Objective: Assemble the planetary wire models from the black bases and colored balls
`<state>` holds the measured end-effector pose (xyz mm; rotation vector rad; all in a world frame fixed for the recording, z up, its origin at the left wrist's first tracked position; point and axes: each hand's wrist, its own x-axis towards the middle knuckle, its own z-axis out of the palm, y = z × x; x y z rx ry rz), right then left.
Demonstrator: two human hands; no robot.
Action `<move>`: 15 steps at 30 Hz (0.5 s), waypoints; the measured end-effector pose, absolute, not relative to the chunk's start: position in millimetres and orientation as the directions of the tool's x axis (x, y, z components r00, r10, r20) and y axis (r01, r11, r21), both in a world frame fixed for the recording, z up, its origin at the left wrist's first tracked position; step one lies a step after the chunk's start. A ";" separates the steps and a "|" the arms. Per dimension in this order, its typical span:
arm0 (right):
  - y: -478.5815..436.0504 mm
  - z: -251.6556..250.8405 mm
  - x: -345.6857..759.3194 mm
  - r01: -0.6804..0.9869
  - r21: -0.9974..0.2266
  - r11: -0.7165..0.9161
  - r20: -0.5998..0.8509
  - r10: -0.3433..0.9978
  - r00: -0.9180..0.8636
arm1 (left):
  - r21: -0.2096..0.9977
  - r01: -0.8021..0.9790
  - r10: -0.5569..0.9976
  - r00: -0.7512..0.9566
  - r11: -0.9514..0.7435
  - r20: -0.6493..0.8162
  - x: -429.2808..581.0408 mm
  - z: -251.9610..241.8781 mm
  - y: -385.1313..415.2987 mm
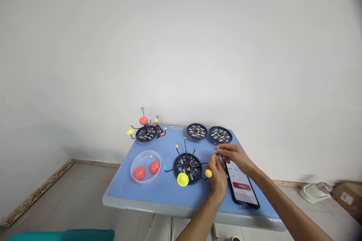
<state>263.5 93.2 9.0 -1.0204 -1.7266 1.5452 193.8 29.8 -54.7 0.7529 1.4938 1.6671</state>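
A solar system model with black curved arms stands on a round black base (181,176) near the table's middle. Its arms carry a large yellow ball (183,179), an orange ball (208,173) and small blue and orange balls. My left hand (217,175) is closed around the end of one black arm (204,163) on the model's right side. At that arm's tip, my right hand (233,155) pinches a small blue ball (217,150). The fingers partly hide where ball and arm meet.
A clear round tray (146,180) holds two red balls (139,173) and a tiny yellow one. An assembled model (146,134) stands back left; two round black bases (197,131) lie at the back. A phone (243,190) showing a timer lies under my right arm.
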 end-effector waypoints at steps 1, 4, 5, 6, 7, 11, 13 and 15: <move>92.7 10.6 263.6 0.168 -0.985 0.049 -0.050 0.844 -0.534 | 0.987 -0.161 0.842 -0.536 -0.025 -0.066 193.8 -54.5 30.0; 91.8 13.9 264.5 0.221 -0.969 0.110 -0.033 0.828 -0.560 | 0.982 -0.187 0.841 -0.535 -0.023 -0.082 193.5 -52.9 29.7; 91.9 14.5 265.0 0.236 -0.963 0.133 -0.026 0.820 -0.571 | 0.981 -0.192 0.841 -0.534 -0.024 -0.084 193.4 -52.2 29.5; 92.3 14.9 265.6 0.252 -0.954 0.162 -0.016 0.812 -0.584 | 0.980 -0.198 0.842 -0.533 -0.025 -0.086 193.3 -51.4 29.2; 92.8 15.2 266.3 0.270 -0.942 0.199 -0.002 0.802 -0.597 | 0.979 -0.204 0.842 -0.532 -0.027 -0.088 193.3 -50.7 29.0; 94.1 19.5 267.8 0.372 -0.826 0.423 0.105 0.764 -0.636 | 0.972 -0.230 0.837 -0.538 -0.037 -0.096 193.7 -48.7 28.1; 92.8 24.1 267.0 0.411 -0.703 0.580 0.189 0.710 -0.679 | 0.966 -0.255 0.834 -0.542 -0.044 -0.105 194.0 -47.9 27.6; 90.2 29.7 265.4 0.434 -0.533 0.726 0.261 0.629 -0.732 | 0.957 -0.286 0.831 -0.542 -0.048 -0.120 194.1 -46.8 27.1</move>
